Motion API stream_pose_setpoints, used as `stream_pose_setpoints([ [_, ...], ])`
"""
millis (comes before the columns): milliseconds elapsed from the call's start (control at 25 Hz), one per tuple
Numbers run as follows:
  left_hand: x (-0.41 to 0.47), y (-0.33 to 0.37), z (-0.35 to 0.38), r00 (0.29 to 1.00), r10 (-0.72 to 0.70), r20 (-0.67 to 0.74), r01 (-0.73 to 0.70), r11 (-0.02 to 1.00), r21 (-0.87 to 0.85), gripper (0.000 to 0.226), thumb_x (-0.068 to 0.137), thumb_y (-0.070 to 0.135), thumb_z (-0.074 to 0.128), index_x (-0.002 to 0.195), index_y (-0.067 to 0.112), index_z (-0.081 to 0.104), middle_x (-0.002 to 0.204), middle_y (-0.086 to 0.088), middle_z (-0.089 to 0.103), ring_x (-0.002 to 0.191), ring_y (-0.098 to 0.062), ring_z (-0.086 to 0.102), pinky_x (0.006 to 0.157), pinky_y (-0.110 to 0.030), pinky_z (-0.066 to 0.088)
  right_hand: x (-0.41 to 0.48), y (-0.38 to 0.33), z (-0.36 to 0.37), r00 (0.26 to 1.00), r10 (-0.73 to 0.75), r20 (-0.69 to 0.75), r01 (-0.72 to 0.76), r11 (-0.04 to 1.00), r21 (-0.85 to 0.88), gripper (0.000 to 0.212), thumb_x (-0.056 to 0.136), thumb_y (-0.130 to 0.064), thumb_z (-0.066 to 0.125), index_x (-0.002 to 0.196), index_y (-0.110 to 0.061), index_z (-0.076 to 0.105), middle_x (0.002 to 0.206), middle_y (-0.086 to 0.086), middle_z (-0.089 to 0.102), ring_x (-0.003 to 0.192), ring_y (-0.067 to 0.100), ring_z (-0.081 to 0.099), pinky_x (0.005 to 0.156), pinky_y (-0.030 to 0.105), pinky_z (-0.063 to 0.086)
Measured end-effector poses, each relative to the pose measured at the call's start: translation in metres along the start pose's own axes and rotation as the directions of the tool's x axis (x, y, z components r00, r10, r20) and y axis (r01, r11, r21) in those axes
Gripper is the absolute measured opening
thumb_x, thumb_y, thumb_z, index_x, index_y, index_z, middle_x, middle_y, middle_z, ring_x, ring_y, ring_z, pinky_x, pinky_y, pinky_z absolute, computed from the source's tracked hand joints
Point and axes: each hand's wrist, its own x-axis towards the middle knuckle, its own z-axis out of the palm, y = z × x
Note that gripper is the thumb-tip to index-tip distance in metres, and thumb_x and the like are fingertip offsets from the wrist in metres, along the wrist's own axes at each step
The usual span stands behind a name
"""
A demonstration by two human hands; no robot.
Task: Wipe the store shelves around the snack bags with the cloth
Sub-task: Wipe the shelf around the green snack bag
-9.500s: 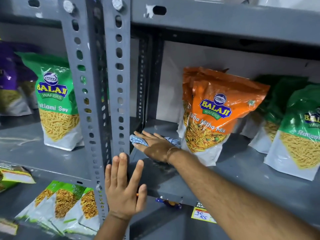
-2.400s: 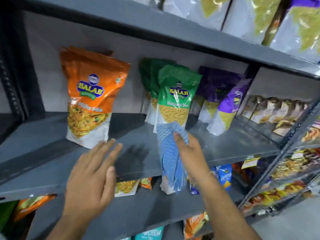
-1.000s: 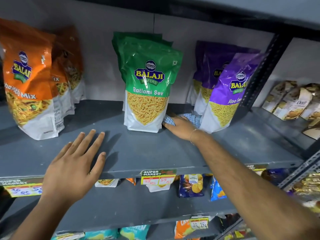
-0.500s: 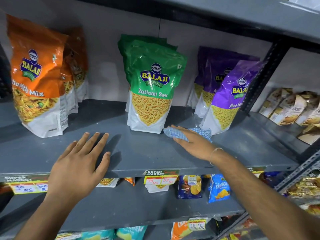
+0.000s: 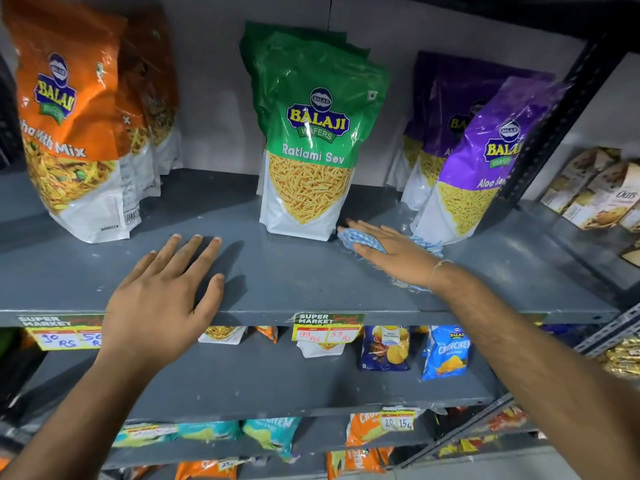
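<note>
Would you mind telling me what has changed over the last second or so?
The right hand drew the blue cloth out of the gap between the green bag and purple bag toward the shelf front, still pressing it flat. The left hand and all bags stayed put.

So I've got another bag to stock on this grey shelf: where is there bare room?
Widest bare patch: between the orange bags and the green bag, behind the left hand. The front strip right of the right hand is bare too. Crowded: between the green bag and purple bags, where that hand presses the cloth.
</note>
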Motion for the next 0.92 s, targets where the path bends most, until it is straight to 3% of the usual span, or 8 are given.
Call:
stream_pose_setpoints([
  [160, -0.001, -0.001, 0.001, 1.0, 0.01, -0.015, -0.01, 1.0, 0.009, 0.072, 0.105, 0.059, 0.018, 0.169, 0.032, 0.033, 0.175, -0.001, 0.039, 0.167, -0.026, 0.027, 0.135, -0.049, 0.027, -0.05, -0.022, 0.019, 0.989, -0.144, -0.033, 0.147, 0.983, 0.106, 0.05, 0.099, -0.065, 0.03, 0.149, -0.06, 0.024, 0.159, -0.033, 0.028, 0.147, -0.012, 0.021, 0.122, 0.016, 0.005],
  [200, 0.0, -0.001, 0.002, 1.0, 0.011, -0.02, -0.011, 1.0, 0.012, 0.071, 0.105, 0.059, 0.018, 0.169, 0.032, 0.034, 0.175, -0.001, 0.04, 0.167, -0.026, 0.027, 0.135, -0.049, 0.027, -0.055, -0.025, 0.022, 0.989, -0.104, -0.105, 0.124, 0.969, 0.213, 0.051, 0.099, -0.062, 0.036, 0.149, -0.053, 0.034, 0.154, -0.03, 0.04, 0.142, -0.011, 0.033, 0.122, 0.02, 0.015],
  [280, -0.001, -0.001, 0.002, 1.0, 0.014, -0.028, -0.013, 1.0, 0.015, 0.071, 0.105, 0.057, 0.02, 0.168, 0.03, 0.036, 0.174, -0.003, 0.041, 0.167, -0.027, 0.029, 0.134, -0.049, 0.028, -0.059, -0.026, 0.019, 0.933, 0.163, -0.322, -0.005, 0.898, 0.441, 0.045, 0.098, -0.052, 0.046, 0.14, -0.038, 0.053, 0.134, -0.02, 0.063, 0.12, -0.008, 0.057, 0.115, 0.032, 0.039],
  [360, -0.001, -0.001, 0.001, 0.999, 0.013, -0.035, -0.012, 1.0, 0.018, 0.07, 0.105, 0.057, 0.021, 0.168, 0.03, 0.036, 0.174, -0.003, 0.041, 0.167, -0.027, 0.028, 0.135, -0.048, 0.028, -0.056, -0.023, 0.011, 0.82, 0.339, -0.461, -0.149, 0.904, 0.4, 0.042, 0.1, -0.051, 0.044, 0.136, -0.034, 0.056, 0.126, -0.011, 0.067, 0.118, 0.007, 0.061, 0.106, 0.035, 0.045],
  [480, -0.001, 0.0, 0.002, 0.999, 0.014, -0.042, -0.013, 1.0, 0.028, 0.069, 0.106, 0.056, 0.021, 0.169, 0.031, 0.035, 0.175, -0.002, 0.041, 0.167, -0.027, 0.028, 0.135, -0.048, 0.028, -0.055, -0.016, 0.018, 0.908, 0.314, -0.278, -0.293, 0.949, 0.116, 0.056, 0.102, -0.058, 0.034, 0.151, -0.031, 0.04, 0.154, -0.007, 0.047, 0.148, 0.019, 0.035, 0.12, 0.033, 0.025],
  [560, -0.001, -0.001, 0.005, 0.999, 0.014, -0.053, -0.012, 1.0, 0.028, 0.068, 0.107, 0.055, 0.022, 0.168, 0.03, 0.036, 0.174, -0.003, 0.042, 0.167, -0.028, 0.029, 0.134, -0.049, 0.029, -0.048, -0.018, 0.024, 0.925, 0.289, -0.245, -0.267, 0.956, 0.121, 0.06, 0.103, -0.057, 0.034, 0.155, -0.026, 0.035, 0.163, -0.008, 0.033, 0.151, 0.013, 0.027, 0.122, 0.029, 0.015],
  [680, 0.0, -0.003, 0.006, 0.998, 0.017, -0.065, -0.015, 0.999, 0.031, 0.067, 0.107, 0.055, 0.022, 0.167, 0.03, 0.038, 0.173, -0.004, 0.044, 0.166, -0.028, 0.031, 0.133, -0.05, 0.031, -0.032, -0.035, 0.021, 0.889, 0.305, -0.342, -0.213, 0.936, 0.28, 0.048, 0.104, -0.05, 0.041, 0.136, -0.019, 0.058, 0.15, -0.006, 0.042, 0.136, 0.018, 0.044, 0.114, 0.033, 0.032],
  [920, 0.002, -0.003, 0.009, 0.996, 0.015, -0.091, -0.013, 1.0, 0.019, 0.065, 0.108, 0.048, 0.022, 0.169, 0.029, 0.034, 0.174, -0.003, 0.042, 0.166, -0.028, 0.03, 0.134, -0.048, 0.03, -0.027, -0.097, 0.043, 0.951, 0.138, -0.275, -0.096, 0.982, 0.162, 0.044, 0.104, -0.047, 0.039, 0.132, -0.019, 0.058, 0.132, -0.007, 0.05, 0.122, 0.016, 0.046, 0.105, 0.029, 0.034],
])
